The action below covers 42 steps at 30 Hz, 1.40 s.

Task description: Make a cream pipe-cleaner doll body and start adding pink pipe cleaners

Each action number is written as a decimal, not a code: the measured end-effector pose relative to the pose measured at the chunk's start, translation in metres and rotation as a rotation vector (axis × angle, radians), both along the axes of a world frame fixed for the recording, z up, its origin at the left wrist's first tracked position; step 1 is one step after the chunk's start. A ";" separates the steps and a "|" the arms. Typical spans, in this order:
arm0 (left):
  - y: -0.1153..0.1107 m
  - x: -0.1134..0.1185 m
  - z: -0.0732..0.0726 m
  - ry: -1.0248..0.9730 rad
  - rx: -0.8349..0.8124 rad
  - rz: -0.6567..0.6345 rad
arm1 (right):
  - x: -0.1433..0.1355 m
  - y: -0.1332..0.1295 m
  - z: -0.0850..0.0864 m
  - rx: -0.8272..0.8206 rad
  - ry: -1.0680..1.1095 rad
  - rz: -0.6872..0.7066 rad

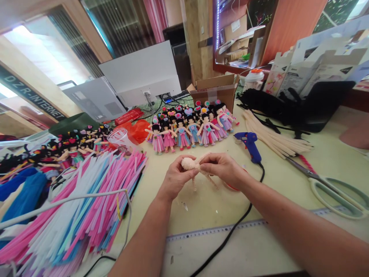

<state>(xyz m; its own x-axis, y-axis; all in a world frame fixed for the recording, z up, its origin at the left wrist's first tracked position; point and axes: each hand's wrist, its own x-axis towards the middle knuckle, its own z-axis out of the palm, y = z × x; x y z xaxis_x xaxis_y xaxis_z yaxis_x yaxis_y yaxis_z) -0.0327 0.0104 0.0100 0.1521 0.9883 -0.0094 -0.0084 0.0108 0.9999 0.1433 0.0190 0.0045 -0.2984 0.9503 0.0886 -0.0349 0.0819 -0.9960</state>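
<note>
Between my two hands is a cream pipe-cleaner doll body [189, 164], with a wound, rounded head and thin limbs hanging below. My left hand [176, 175] grips it by the rounded head end, fingers closed around it. Thumb and fingers of my right hand [220, 166] pinch the body just to the right of the head. Finished pipe-cleaner dolls [181, 132] with black hair and pink or blue skirts stand in rows beyond my hands. A blue glue gun [252, 146] lies on the table to the right of my right hand.
Bundles of coloured pipe cleaners [86, 196] cover the left side. Cream pipe cleaners [268, 132], black pipe cleaners [265, 104] and large scissors [319, 179] lie right. The glue gun's black cord [230, 238] crosses a measuring tape [216, 229]. A cardboard box [215, 92] stands behind.
</note>
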 end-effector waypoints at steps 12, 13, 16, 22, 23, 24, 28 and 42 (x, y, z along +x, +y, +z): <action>0.005 0.004 -0.002 0.060 0.066 0.195 | 0.000 0.001 -0.005 0.210 -0.030 -0.125; 0.004 0.005 -0.002 0.081 0.058 0.206 | 0.000 0.001 -0.006 0.268 -0.070 -0.153; 0.001 0.007 0.000 0.091 -0.005 0.155 | 0.000 0.000 -0.008 0.438 -0.205 -0.209; -0.003 0.009 0.003 -0.007 -0.100 0.045 | 0.002 -0.002 -0.010 0.594 -0.441 -0.201; -0.004 0.009 0.002 -0.009 -0.111 0.055 | 0.002 -0.003 -0.010 0.609 -0.473 -0.198; -0.004 0.010 0.001 -0.008 -0.118 0.077 | 0.002 -0.004 -0.011 0.626 -0.498 -0.195; -0.004 0.013 -0.003 0.024 -0.116 0.188 | -0.001 -0.008 -0.013 0.713 -0.556 -0.162; -0.002 0.011 -0.005 0.029 -0.011 0.272 | -0.005 -0.010 -0.013 0.604 -0.616 -0.248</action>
<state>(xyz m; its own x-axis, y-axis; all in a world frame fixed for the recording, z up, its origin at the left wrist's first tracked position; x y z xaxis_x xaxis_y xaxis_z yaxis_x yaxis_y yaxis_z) -0.0214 0.0083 0.0053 -0.1191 0.9927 -0.0213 0.0160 0.0234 0.9996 0.1383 0.0094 -0.0084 -0.2507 0.8368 0.4867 0.5798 0.5324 -0.6167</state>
